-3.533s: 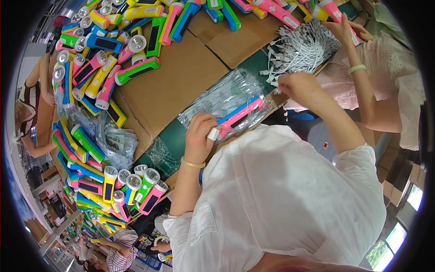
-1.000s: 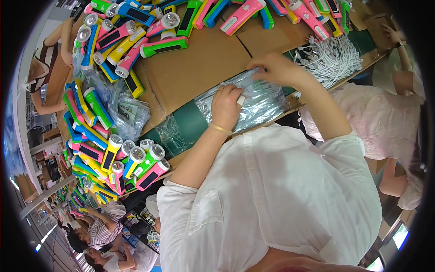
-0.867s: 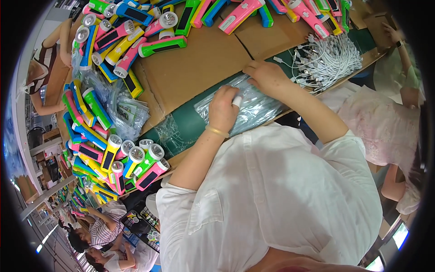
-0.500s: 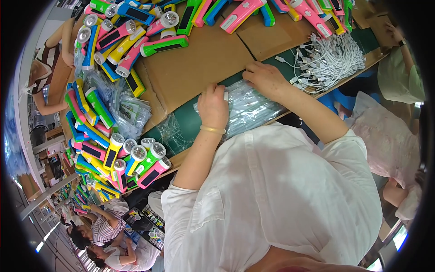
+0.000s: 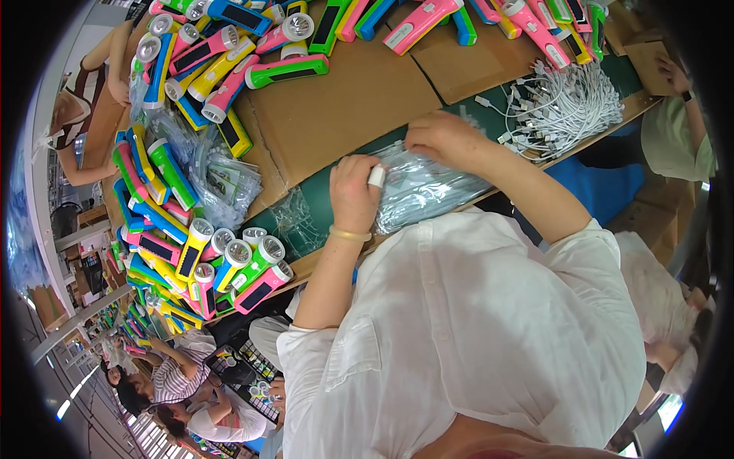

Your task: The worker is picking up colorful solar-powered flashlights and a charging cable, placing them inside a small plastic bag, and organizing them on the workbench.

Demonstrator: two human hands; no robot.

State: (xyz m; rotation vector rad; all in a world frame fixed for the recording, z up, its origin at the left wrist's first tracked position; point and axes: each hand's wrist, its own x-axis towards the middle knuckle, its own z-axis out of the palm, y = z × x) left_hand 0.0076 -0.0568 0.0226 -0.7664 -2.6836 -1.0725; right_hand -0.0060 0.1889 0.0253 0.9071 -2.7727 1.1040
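A stack of clear plastic bags [image 5: 432,195] lies in front of me on the green tabletop, shiny and creased. My left hand [image 5: 353,193] is closed at the left end of the bags, its fingers curled down. A small white piece [image 5: 377,176], like a wrap, shows at one of its fingers. At the far edge of the bags my right hand [image 5: 443,141] is closed, fingers bent onto the plastic. The fingertips of both hands are partly hidden. White USB cables [image 5: 569,107] lie in a tangled bundle to the right of my right hand.
Colourful flashlights [image 5: 206,264] are heaped at the left, and more flashlights [image 5: 428,23] lie along the far side. Flat brown cardboard [image 5: 336,107] covers the table beyond my hands. Loose small plastic bags [image 5: 225,183] lie by the left heap. Other people sit or stand around.
My right hand has shifted slightly left and down along the bags. My left hand has turned a little, showing more of the white piece. At the right, a person has moved, exposing something blue.
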